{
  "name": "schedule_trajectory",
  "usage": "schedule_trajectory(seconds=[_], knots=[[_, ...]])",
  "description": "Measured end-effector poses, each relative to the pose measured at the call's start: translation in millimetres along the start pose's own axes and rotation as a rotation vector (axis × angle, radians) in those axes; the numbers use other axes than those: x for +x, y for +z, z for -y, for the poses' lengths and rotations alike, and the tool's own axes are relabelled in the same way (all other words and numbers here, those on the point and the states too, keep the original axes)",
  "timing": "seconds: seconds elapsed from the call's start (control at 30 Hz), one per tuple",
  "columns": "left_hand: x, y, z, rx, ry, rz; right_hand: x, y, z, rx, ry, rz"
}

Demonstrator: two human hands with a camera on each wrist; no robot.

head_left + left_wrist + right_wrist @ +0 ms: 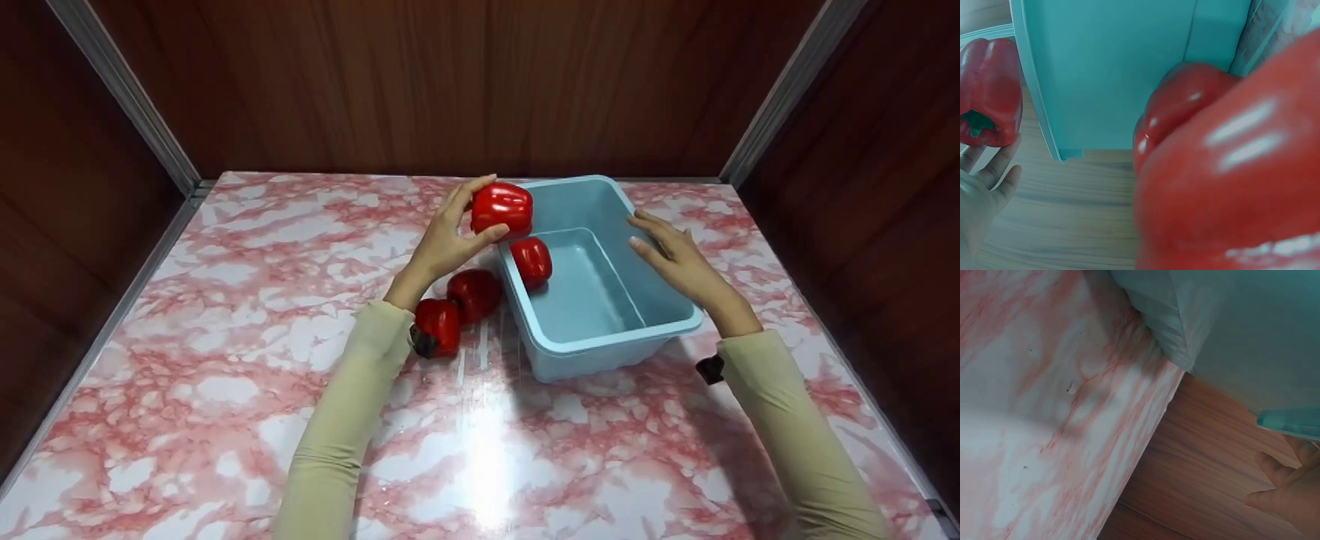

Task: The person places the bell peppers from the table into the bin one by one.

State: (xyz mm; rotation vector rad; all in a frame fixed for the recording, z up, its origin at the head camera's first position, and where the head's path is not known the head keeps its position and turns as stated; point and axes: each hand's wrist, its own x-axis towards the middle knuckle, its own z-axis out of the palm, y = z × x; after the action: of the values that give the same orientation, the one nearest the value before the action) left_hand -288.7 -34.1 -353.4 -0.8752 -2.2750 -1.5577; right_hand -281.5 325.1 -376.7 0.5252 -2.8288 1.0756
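My left hand (450, 241) holds a red bell pepper (504, 208) at the left rim of a light blue plastic bin (622, 337), thumb on the near side and fingers behind. The pepper's green stem end shows in the left wrist view. Another red bell pepper (531, 264) lies inside the bin against its left wall. My right hand (684, 266) is at the bin's right rim, its fingers loosely spread. Two more red bell peppers, one (475, 295) beside the bin and one (442, 324) nearer me, lie on the table under my left forearm.
The bin stands on a red-and-white marbled table (225, 390). Dark wood panels (420, 90) rise behind and at both sides, with metal strips in the corners. A small black object (710, 369) sits at my right wrist.
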Motion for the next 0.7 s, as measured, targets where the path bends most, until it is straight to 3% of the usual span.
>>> schedule_trajectory(seconds=[0.7], knots=[[3.0,2.9,-5.0,0.041,-0.001,0.012,1.0,0.2,-0.5,0.001,-0.017,-0.010]])
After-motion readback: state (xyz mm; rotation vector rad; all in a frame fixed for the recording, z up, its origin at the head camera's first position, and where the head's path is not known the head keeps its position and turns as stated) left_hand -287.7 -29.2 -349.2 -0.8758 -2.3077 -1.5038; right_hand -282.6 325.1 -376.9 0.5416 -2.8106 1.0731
